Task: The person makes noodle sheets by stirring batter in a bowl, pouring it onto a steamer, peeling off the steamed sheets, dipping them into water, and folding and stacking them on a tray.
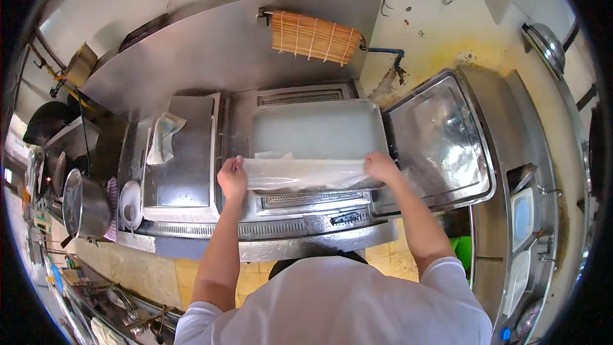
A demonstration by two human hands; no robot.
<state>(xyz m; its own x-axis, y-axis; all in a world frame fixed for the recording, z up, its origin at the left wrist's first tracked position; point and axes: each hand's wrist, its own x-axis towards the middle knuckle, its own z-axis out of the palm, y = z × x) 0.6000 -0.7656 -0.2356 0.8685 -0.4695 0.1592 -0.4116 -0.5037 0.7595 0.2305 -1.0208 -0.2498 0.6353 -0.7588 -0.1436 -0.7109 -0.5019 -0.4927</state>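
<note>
A wide strip of whitish, see-through sheet stretches between my two hands across the near part of a rectangular metal tray. My left hand pinches the sheet's left end by the tray's near left corner. At the right end, my right hand has its fingers closed on the same sheet, over the tray's right edge. The tray holds a smooth, pale surface and rests on the steel counter above a slotted grate.
Right of the tray lies a large shiny metal tray. To the left, a crumpled cloth is on a steel-topped box, with a white dish and a pot beyond. A bamboo mat hangs behind.
</note>
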